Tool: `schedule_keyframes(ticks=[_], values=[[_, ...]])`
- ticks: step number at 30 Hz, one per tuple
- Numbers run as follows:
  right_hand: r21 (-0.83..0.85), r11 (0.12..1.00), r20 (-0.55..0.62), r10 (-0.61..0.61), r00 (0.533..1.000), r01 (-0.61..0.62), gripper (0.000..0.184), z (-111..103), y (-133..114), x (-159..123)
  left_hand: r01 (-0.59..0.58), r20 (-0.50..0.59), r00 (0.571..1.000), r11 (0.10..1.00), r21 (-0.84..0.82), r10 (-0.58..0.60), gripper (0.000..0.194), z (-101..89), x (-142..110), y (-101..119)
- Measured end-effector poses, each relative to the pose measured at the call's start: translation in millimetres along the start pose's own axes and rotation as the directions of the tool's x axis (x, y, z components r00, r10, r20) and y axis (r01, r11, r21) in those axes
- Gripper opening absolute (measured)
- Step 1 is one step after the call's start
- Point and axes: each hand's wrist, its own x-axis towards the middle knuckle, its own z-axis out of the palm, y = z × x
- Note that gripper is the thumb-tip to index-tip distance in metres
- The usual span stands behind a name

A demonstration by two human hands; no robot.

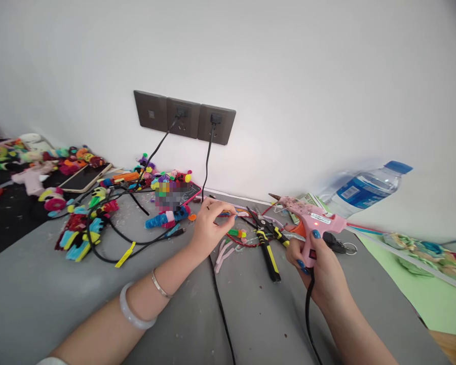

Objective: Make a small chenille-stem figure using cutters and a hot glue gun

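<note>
My right hand (325, 271) is wrapped round the handle of a pink hot glue gun (321, 219), whose small orange light is lit. The gun's nozzle, covered in glue strings, points left and is held above the table. With thumb and finger pinched together, my left hand (212, 223) hovers over the craft bits; whatever sits in the pinch is too small to make out. Beneath and between the hands lie pliers (268, 248) with black and yellow handles, pale pink pipe cleaner pieces (223, 255) and a small green and orange pipe cleaner piece (236, 233).
Two black cables run from the wall sockets (184, 117). Pipe cleaner figures (81, 228) and a phone (84, 177) lie at the left. A water bottle (370, 187) leans by the wall at the right, near a key ring (350, 248) and green paper (399, 284).
</note>
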Motion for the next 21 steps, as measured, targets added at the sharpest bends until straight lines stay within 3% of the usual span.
schedule_keyframes(ticks=[17,21], values=[[0.018,1.0,-0.003,0.01,1.0,-0.01,0.062,1.4,-0.4,-0.6,-0.045,-0.001,0.999,0.999,-0.005,0.045,0.019,0.5,-0.1,0.3],[0.05,0.999,-0.015,-0.014,1.0,0.015,0.052,3.6,-1.9,-1.0,-0.037,-0.004,0.999,0.999,-0.016,0.037,0.019,1.1,-0.4,-1.0]])
